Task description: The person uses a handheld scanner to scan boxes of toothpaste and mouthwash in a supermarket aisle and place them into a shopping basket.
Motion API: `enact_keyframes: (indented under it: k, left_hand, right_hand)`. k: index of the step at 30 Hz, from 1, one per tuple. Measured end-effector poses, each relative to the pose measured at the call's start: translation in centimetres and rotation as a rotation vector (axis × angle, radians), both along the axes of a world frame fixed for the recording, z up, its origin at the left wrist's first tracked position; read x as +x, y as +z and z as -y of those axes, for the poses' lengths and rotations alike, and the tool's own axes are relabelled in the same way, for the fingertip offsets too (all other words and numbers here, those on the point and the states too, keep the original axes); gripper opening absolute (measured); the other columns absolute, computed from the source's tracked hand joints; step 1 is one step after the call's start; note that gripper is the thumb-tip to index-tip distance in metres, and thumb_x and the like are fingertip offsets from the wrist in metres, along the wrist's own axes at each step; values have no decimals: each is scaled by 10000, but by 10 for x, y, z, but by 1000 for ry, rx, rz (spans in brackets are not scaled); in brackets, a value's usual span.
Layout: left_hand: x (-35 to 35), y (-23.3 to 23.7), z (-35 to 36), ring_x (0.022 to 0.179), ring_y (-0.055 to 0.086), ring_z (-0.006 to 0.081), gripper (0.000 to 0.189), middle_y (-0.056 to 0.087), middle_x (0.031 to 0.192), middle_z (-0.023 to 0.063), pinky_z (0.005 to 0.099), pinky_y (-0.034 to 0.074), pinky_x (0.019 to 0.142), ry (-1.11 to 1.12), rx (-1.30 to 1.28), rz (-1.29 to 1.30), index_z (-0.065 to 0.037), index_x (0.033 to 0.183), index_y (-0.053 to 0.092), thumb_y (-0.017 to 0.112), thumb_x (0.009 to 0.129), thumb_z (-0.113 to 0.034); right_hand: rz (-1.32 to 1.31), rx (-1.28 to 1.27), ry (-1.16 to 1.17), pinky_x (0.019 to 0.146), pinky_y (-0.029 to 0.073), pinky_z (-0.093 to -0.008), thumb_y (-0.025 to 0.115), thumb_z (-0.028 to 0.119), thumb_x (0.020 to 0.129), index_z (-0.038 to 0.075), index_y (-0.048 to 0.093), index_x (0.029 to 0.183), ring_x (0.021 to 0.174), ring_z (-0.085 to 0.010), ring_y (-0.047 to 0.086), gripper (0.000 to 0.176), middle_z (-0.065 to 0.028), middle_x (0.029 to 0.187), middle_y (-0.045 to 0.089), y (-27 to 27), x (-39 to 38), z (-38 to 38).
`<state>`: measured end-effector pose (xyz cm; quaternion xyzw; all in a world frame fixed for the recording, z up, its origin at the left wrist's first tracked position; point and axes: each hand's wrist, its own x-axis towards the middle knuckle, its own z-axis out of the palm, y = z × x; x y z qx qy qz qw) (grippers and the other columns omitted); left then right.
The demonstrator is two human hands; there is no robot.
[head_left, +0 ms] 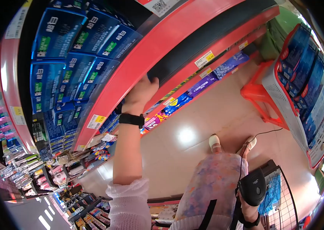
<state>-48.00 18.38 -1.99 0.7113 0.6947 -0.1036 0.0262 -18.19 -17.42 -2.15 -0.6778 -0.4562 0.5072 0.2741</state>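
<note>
Shelf at eleven o'clock, scanner at four.
Your left hand [141, 92] is meeting the red shelf edge [143, 57], apparently for support, fingertips hidden, opening unclear; your right hand [249, 209] is closing round the scanner [253, 187], likely keeping it ready.

Bright, cool-white light fills the aisle, and a hard white glare spot sits on the glossy floor [169, 153], below and to the right of the left hand [143, 92]. Blue boxes left of it carry streaky sheen; the shelf [169, 46] recess above and right falls dark. The scanner [252, 188] in the right hand [248, 209] shows faint highlights. Fisheye distortion bends the shelf's edges inside a black rim, where far detail softens and the right side partly washes out.
</note>
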Motion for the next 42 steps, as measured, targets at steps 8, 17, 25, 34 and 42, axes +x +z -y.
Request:
enact_keyframes:
  k: [8, 17, 25, 34, 42]
  left_hand:
    - [-56, -45, 23, 983, 580, 351, 395, 589, 1089, 195, 453, 473, 822, -164, 489, -182, -18, 1133, 551, 487, 891, -324]
    - [-43, -40, 27, 894, 609, 354, 369, 624, 988, 204, 426, 494, 775, -102, 511, -193, 38, 1007, 599, 491, 891, -295]
    - [86, -9, 133, 1322, 231, 412, 507, 268, 1420, 240, 573, 168, 1051, -212, 343, 115, -8, 1339, 356, 509, 886, -175]
    - [297, 16, 200, 1171, 403, 422, 481, 392, 1280, 263, 502, 348, 960, -596, 18, 900, 50, 1246, 431, 556, 799, -74]
    - [465, -17, 129, 1086, 476, 433, 664, 405, 1237, 296, 417, 417, 911, -697, -325, 626, 60, 1310, 296, 646, 771, -104]
  right_hand:
    - [-33, -69, -93, 548, 369, -225, 561, 88, 834, 37, 535, 813, 574, -116, 470, 61, -21, 671, 525, 15, 15, -13]
    - [-88, -2, -57, 595, 417, -247, 565, 41, 829, 16, 548, 875, 645, -133, 516, 55, -49, 755, 548, 9, 20, -12]
    - [-456, -30, -348, 839, 466, -318, 735, 143, 661, -10, 529, 1154, 938, -184, 599, 555, -126, 1040, 614, 34, 51, -37]
    - [-323, 97, -498, 872, 443, -309, 702, 112, 696, -26, 485, 1218, 996, -203, 589, 582, -134, 1094, 597, 26, 116, -4]
    - [-192, 20, -674, 873, 434, -322, 575, 24, 833, 16, 532, 1161, 990, -213, 567, 330, -92, 1072, 593, 32, 187, 39]
